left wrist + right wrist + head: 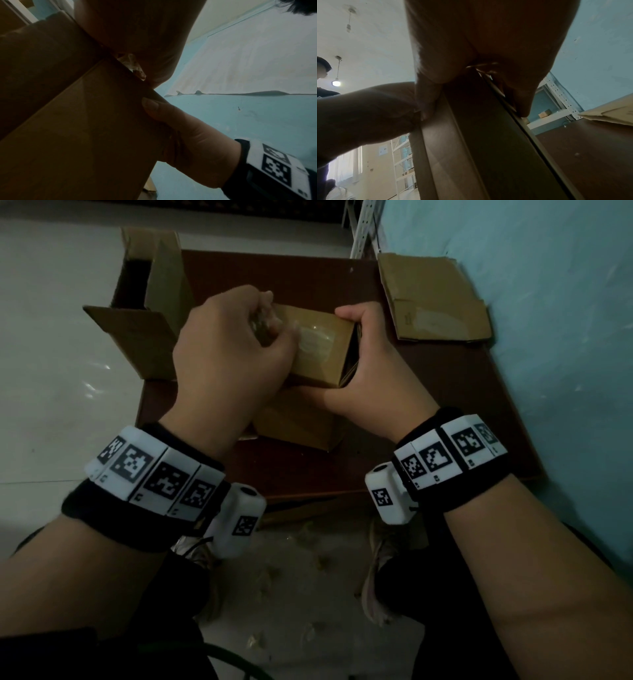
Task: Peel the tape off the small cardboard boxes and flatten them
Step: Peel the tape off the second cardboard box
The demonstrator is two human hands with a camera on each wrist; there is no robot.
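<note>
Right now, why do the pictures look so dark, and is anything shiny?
Head view: dim room, but glare shows on the clear tape atop the small cardboard box. Left wrist view: box face shadowed against a brighter wall. Right wrist view: a ceiling lamp backlights dark hands.

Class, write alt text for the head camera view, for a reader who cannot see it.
Two hands work on a small cardboard box above a dark brown table: the left hand pinches crumpled clear tape, the right hand grips the box's end. A flattened box lies right.
</note>
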